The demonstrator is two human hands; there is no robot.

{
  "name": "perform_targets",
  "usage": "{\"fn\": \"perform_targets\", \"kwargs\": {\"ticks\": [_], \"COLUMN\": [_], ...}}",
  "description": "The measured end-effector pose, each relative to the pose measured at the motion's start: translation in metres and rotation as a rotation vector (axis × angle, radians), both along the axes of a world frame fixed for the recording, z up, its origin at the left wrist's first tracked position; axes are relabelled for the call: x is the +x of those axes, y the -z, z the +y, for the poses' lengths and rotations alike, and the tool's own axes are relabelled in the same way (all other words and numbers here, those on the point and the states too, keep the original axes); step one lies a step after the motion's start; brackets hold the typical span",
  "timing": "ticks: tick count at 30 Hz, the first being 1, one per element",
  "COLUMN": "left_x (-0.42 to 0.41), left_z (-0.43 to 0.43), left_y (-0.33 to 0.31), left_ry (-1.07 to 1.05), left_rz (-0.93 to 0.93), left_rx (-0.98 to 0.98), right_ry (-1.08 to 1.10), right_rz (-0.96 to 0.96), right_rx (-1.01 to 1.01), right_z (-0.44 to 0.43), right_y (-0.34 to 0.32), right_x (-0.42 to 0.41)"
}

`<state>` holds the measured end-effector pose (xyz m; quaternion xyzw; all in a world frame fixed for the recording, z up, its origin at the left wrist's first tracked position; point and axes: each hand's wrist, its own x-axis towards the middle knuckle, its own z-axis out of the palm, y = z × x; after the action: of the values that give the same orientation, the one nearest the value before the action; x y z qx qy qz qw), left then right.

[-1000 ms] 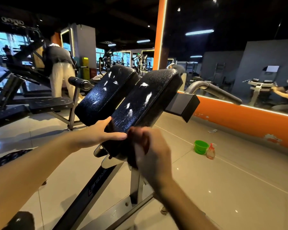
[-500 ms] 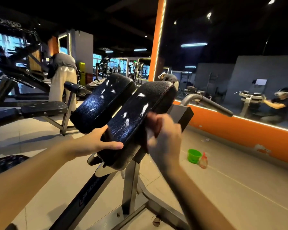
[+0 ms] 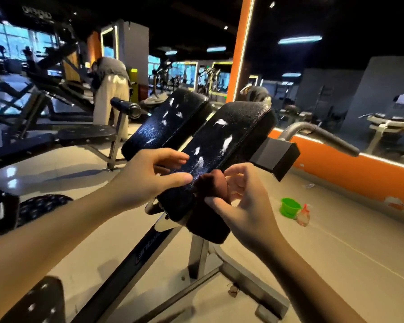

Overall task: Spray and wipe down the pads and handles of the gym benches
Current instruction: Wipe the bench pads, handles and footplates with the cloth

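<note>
Pinching a dark cloth (image 3: 214, 186) against the foam-flecked right pad (image 3: 222, 141) at centre frame is the right hand (image 3: 245, 203); the left hand (image 3: 147, 180) rests spread on it. At right, a green bucket (image 3: 288, 207) and spray bottle (image 3: 303, 216) stand on the floor (image 3: 336, 252), contents unseen.

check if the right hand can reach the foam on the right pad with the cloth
Probably yes: the right hand holds the cloth low on the right pad, with the foam streaks just above it uncovered.
</note>
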<state>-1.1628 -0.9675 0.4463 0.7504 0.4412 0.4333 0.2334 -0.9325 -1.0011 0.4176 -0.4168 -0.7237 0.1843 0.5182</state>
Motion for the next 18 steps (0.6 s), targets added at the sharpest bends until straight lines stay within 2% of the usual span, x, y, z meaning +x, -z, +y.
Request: {"fn": "perform_targets", "kwargs": {"ticks": [3, 7, 14, 18], "left_x": [0.000, -0.001, 0.005, 0.013], "left_z": [-0.011, -0.012, -0.023, -0.033], "left_y": [-0.026, -0.050, -0.110, -0.150], "left_ry": [0.206, 0.208, 0.030, -0.102], "left_rz": [-0.010, -0.081, -0.269, -0.375], "left_rx": [-0.200, -0.333, -0.600, -0.733], "right_ry": [-0.099, -0.188, -0.137, -0.076], "right_rz": [0.102, 0.166, 0.269, 0.209], "right_rx": [-0.088, -0.249, -0.647, -0.765], "right_z": [0.001, -0.001, -0.010, -0.026], "right_y": [-0.015, -0.051, -0.122, -0.149], "right_x": [-0.010, -0.018, -0.024, -0.032]}}
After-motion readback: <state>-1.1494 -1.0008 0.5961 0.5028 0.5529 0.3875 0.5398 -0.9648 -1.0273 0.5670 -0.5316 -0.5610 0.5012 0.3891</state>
